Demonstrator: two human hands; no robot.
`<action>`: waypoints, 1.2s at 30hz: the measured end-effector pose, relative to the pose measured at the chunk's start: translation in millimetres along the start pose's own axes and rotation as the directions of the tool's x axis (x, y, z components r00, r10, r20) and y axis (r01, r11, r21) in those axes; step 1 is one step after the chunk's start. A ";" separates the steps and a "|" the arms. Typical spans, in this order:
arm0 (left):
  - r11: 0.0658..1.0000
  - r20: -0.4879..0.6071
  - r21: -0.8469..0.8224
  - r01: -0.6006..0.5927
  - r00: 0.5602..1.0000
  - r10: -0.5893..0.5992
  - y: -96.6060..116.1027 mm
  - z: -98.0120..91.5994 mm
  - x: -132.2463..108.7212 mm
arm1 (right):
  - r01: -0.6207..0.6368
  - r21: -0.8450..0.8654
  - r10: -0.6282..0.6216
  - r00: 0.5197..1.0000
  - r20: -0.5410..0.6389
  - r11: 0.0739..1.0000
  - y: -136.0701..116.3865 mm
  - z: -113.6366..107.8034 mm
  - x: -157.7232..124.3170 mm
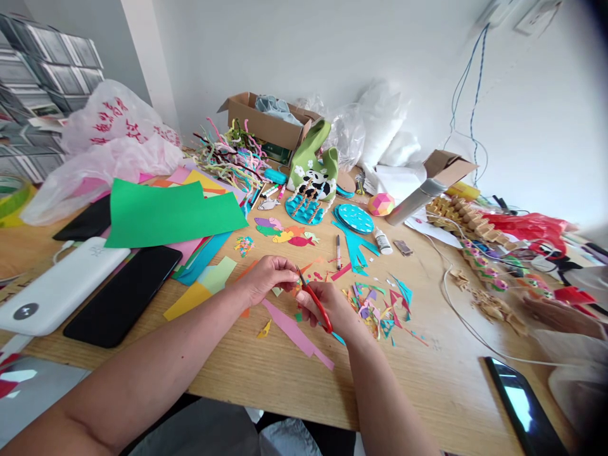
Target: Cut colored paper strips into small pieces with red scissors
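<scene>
My right hand (332,307) is closed around small red-handled scissors (313,297), blades pointing up and left toward my left hand. My left hand (266,277) pinches a tiny paper piece right at the blade tips; its colour is hard to make out. Both hands hover just above the wooden table (427,380). A pink paper strip (297,332) lies under them, and a pile of coloured paper scraps (380,307) sits just right of my right hand.
Green paper (166,212) tops a stack of coloured sheets at left, beside a black tablet (121,297) and a white power bank (57,285). Paper fish (285,233), a panda craft (313,183), a pen (338,252), glue (382,240) lie beyond. Another person's hand (560,313) works at right; a phone (522,405).
</scene>
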State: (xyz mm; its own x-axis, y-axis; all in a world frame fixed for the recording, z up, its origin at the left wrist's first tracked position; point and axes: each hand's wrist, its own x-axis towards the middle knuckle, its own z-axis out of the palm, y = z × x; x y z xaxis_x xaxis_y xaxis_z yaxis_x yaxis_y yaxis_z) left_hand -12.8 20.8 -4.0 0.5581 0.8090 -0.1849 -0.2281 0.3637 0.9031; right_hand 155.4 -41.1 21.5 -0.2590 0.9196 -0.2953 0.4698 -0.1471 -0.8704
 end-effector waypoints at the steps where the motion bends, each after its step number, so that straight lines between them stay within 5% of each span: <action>1: 1.000 -0.003 -0.003 0.002 1.000 -0.002 0.2 -0.2 0.1 | -0.003 0.000 0.003 1.000 0.001 1.000 -0.5 0.1 -0.1; 36: 0.999 -0.006 -0.051 -0.005 1.000 0.004 -2.4 -1.4 1.5 | -0.005 0.072 0.007 1.000 -0.025 0.997 5.1 2.4 2.5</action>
State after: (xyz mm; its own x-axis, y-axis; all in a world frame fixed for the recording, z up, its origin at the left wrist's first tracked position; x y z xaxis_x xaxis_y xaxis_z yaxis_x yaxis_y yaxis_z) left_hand -12.5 21.8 -7.0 0.5523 0.8133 -0.1833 -0.2712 0.3832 0.8830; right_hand 155.1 -40.5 15.3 -0.2348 0.9273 -0.2917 0.4091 -0.1779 -0.8950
